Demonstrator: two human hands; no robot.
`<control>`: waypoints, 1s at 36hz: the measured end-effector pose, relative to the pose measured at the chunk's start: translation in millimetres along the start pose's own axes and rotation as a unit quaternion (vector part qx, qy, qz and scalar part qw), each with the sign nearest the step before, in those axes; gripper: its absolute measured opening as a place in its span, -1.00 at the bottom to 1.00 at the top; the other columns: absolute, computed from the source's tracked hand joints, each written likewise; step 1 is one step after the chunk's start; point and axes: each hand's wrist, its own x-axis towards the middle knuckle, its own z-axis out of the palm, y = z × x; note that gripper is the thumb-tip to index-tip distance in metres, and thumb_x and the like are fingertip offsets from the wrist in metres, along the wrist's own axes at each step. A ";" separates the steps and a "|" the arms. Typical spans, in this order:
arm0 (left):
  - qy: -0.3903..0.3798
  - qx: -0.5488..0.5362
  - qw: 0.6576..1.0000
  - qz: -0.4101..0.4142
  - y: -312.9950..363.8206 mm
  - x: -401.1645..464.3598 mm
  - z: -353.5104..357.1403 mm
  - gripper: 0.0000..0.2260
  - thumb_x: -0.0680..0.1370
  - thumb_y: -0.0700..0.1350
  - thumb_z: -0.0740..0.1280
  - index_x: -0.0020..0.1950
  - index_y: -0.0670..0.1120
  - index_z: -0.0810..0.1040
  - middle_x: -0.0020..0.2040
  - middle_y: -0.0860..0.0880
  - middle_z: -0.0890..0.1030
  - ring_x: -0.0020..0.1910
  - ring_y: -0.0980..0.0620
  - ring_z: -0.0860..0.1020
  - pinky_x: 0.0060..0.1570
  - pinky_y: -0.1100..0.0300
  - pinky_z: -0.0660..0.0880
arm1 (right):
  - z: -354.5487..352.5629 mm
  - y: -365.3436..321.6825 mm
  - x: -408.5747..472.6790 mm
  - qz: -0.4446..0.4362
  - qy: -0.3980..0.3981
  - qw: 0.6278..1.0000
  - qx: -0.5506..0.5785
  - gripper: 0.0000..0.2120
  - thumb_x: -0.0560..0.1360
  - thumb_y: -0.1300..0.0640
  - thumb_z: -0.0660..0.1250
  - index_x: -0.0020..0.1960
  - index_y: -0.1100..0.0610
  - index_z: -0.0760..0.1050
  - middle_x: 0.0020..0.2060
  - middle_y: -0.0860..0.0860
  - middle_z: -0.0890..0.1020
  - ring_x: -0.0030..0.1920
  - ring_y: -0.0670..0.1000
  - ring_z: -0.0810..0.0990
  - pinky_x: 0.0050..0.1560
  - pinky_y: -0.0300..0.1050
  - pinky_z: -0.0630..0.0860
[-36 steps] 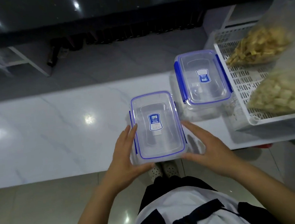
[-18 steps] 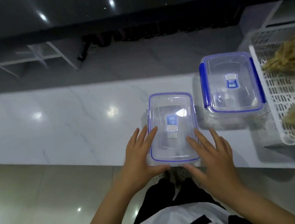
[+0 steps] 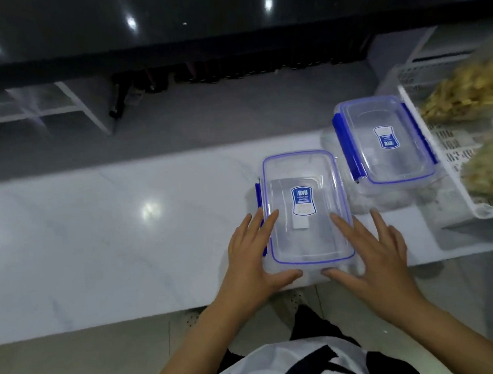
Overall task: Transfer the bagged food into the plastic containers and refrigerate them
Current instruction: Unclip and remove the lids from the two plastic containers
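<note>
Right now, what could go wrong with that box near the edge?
The clear plastic container with the blue-rimmed lid sits at the white marble counter's front edge; a pull toward the person might tip it off. Both hands, left and right, lie flat on it, so prying the lid could slide it.

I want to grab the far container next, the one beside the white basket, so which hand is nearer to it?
Right. The right hand rests on the near container, just below the far container; the left hand is across the near container.
</note>
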 end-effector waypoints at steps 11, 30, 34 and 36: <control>0.022 -0.050 0.996 0.064 -77.6 -32.7 -143.9 -0.09 0.40 0.20 0.53 0.60 0.23 0.04 0.64 0.17 0.03 0.60 0.12 0.00 0.55 -0.11 0.14 | 39.2 -173.7 10.3 -0.011 0.053 0.997 -0.053 -0.16 0.38 -0.48 0.09 0.57 -0.24 -0.05 0.60 -0.06 0.07 0.60 0.05 -0.16 0.53 0.21 -0.14; 0.051 0.135 0.986 -0.084 -312.8 -109.6 -331.4 -0.10 0.33 0.25 0.53 0.57 0.22 0.16 0.60 0.07 0.21 0.54 -0.05 0.19 0.51 0.00 0.13 | 277.6 -380.0 89.2 -0.075 -0.064 0.992 -0.077 -0.20 0.49 -0.48 0.02 0.47 -0.36 -0.45 0.62 -0.06 -0.13 0.57 0.10 -0.34 0.51 0.25 -0.24; 0.011 0.173 0.980 -0.094 -324.0 -99.1 -328.1 -0.11 0.36 0.29 0.47 0.58 0.28 0.07 0.64 0.06 0.07 0.60 -0.07 -0.03 0.53 -0.04 -0.04 | 287.6 -370.7 90.8 -0.053 -0.061 0.991 -0.102 -0.23 0.46 -0.53 -0.10 0.51 -0.33 -0.40 0.62 -0.07 -0.18 0.57 0.11 -0.36 0.52 0.23 -0.27; -0.001 0.193 0.977 -0.091 -328.4 -97.7 -325.2 -0.12 0.38 0.34 0.41 0.58 0.31 0.01 0.65 0.06 0.01 0.61 -0.06 -0.09 0.53 -0.05 -0.08 | 289.1 -367.3 89.8 -0.050 -0.057 0.992 -0.101 -0.22 0.44 -0.55 -0.15 0.52 -0.33 -0.39 0.62 -0.07 -0.19 0.57 0.11 -0.35 0.53 0.20 -0.28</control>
